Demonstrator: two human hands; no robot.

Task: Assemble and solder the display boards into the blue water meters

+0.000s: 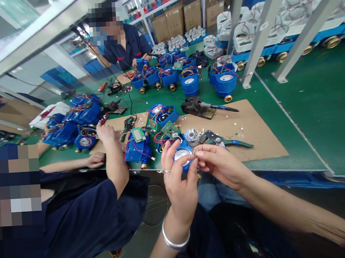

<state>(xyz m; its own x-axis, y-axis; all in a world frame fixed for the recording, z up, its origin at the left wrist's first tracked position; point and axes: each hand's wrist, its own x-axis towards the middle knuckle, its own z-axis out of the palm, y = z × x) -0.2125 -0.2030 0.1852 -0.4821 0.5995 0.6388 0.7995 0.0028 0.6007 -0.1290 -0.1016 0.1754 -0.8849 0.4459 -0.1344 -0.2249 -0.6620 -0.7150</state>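
My left hand (pixel 180 183), with a silver bangle at the wrist, has its thumb and index finger pinched together while its other fingers stretch up. My right hand (pixel 221 163) pinches at the same spot, fingertips against the left ones. Whatever tiny thing sits between them is too small to make out. Just behind my fingers is a blue water meter (pixel 183 154) with a round dial, partly hidden by my left hand. A green circuit board (pixel 170 129) with red wires rests above it. Beside the meter stands a solder wire spool (pixel 191 136).
Green-handled pliers (pixel 234 142) and a soldering iron (pixel 218 107) on its stand lie on the cardboard (pixel 260 127). Another blue meter with a display board (pixel 138 134) is to the left. A co-worker's arm (pixel 111 148) reaches in there; another person (pixel 123 46) sits opposite.
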